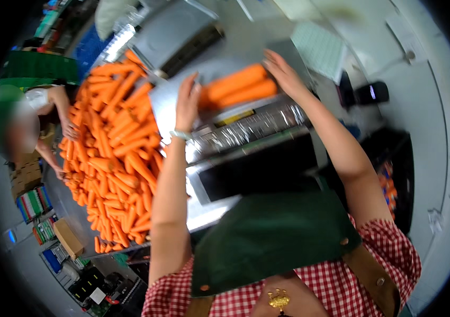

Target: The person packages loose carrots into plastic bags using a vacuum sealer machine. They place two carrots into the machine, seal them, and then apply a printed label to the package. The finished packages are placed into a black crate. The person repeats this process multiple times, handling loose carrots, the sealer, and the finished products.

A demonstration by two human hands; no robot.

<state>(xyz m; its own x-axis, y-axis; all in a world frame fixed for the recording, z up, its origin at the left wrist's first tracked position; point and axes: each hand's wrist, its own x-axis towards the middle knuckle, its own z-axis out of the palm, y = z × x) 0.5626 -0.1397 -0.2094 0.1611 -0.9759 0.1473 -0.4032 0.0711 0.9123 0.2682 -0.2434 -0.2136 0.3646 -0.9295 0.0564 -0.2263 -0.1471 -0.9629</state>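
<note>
Several large orange carrots point(241, 85) lie side by side above a film-wrapping machine, between my two hands. My left hand point(187, 101), fingers stretched upward, is against their left end. At the right end, my right hand point(286, 75) has its fingers extended along the tips. Motion blur softens both hands and the carrots, and whatever is under the carrots is mostly hidden. Just nearer to me is a roll of clear plastic film point(245, 128) on the machine. A large heap of loose carrots point(118, 158) covers the metal table left of my left arm.
Across the heap, a person's hand point(70, 130) touches the carrots. A metal machine part point(173, 35) stands behind the film roll. On the right are a pale green sheet point(318, 49), a black device point(371, 93) and a dark bin point(403, 182). A cardboard box point(68, 237) stands lower left.
</note>
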